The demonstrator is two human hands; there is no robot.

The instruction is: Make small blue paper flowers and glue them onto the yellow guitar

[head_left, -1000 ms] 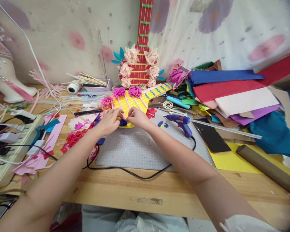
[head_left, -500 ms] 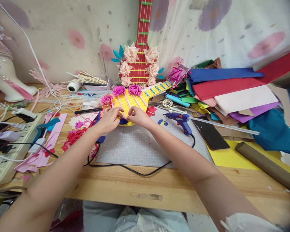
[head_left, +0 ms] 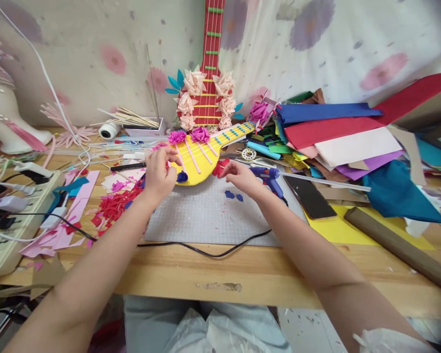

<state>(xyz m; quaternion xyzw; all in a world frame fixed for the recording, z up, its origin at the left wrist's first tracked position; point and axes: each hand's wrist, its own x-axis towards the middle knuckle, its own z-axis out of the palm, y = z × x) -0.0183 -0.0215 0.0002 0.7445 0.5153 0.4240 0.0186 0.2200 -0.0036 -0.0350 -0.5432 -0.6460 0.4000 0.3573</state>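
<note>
A yellow paper guitar with pink strips and magenta paper flowers lies on a grey cutting mat. A small dark blue paper flower sits on its lower body. My left hand is curled at the guitar's left edge, its fingertips by a pink flower. To the right of the guitar body, my right hand has its fingers pinched beside a red paper piece. What the pinch holds is not clear. Two small blue scraps lie on the mat under that hand.
A blue glue gun with its black cord lies right of my hand, by a black phone. Stacked coloured felt sheets fill the right. A red guitar leans on the wall. A power strip and red scraps lie left.
Both hands were together over the blue flower on the guitar body. They have drawn apart, left hand to the guitar's left edge, right hand to the right; the blue flower now shows uncovered.
</note>
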